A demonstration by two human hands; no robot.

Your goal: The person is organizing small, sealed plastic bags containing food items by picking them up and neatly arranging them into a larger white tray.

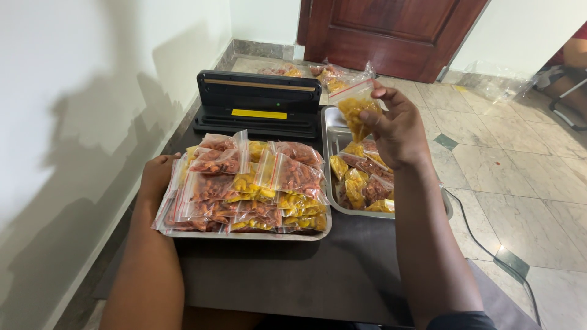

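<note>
Above the right steel tray (331,120), the right hand (396,129) pinches a clear bag of yellow snacks (356,109) between its fingertips; the left hand (156,175) rests flat against the packed left tray (244,234).

Head-worn view, steeply down, close.

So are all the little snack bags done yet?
Many look done: the left tray is heaped with filled bags. In hand: the right hand lifts one bag of yellow pieces, while the left hand rests at that tray's edge. Left: more bags in the right tray, near the black sealer.
</note>
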